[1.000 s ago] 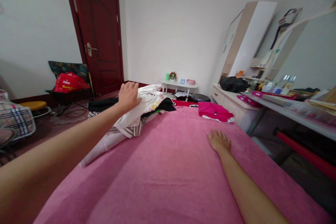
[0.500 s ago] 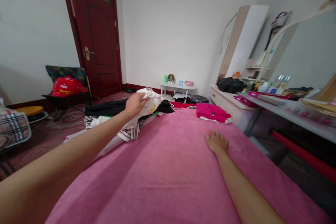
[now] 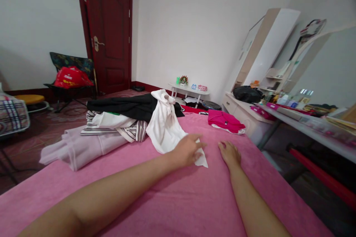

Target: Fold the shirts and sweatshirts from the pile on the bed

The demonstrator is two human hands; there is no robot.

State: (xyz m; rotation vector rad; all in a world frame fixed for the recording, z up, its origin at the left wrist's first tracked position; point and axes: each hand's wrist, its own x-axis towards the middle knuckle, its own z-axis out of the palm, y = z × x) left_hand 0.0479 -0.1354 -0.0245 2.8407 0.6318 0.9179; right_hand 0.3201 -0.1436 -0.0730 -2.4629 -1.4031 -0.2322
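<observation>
My left hand point(image 3: 189, 149) grips one end of a white garment point(image 3: 164, 127) above the middle of the bed. The cloth stretches back from my fingers to a heap, and a corner of it hangs out past them. In that heap lie black clothing point(image 3: 125, 106), a black-and-white striped piece point(image 3: 135, 131) and a pale lilac garment point(image 3: 80, 146). To the right, my right hand point(image 3: 230, 153) rests on the pink bed cover point(image 3: 178, 200), fingers spread, holding nothing. Beyond it sits a folded bright pink garment point(image 3: 226, 120) with white cloth under it.
A dressing table point(image 3: 311, 126) crowded with bottles and boxes runs along the right, with a black bag point(image 3: 247, 93) on the cabinet behind. A small white table point(image 3: 189, 89) stands by the far wall. At left, a folding chair point(image 3: 72, 61) holds a red bag point(image 3: 72, 77).
My left hand has moved right and nearer, drawing the white garment off the heap and across the bed. My right hand stays on the cover. The view has shifted slightly.
</observation>
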